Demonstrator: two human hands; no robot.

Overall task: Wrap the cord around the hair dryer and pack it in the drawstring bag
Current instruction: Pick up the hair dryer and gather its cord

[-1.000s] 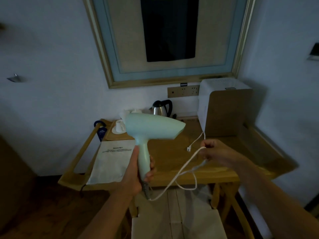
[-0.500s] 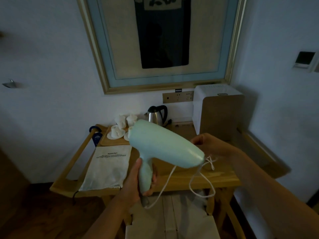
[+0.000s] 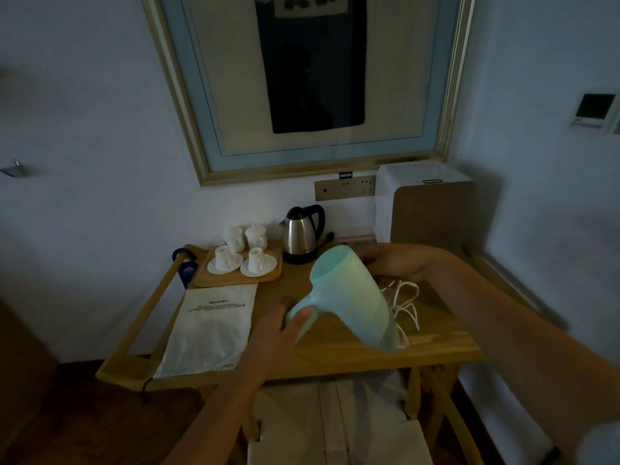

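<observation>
- Hair dryer (image 3: pixel 352 297): centre frame, above the table (image 3: pixel 352 354), tilted nozzle-down, probably to free the barrel for winding.
- Left hand (image 3: pixel 281 333): fingers clasp the handle.
- Right hand (image 3: pixel 396 263): behind the barrel; grip on anything cannot be told.
- Cord (image 3: pixel 404 305): loose loops right of the barrel.
- Drawstring bag (image 3: pixel 209 328): flat, lower left, awaiting packing.

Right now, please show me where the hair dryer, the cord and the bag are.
hair dryer (image 3: pixel 352 303), head view, on its mint body.
cord (image 3: pixel 407 305), head view, on the white loops.
bag (image 3: pixel 209 330), head view, on its flat cloth middle.
</observation>
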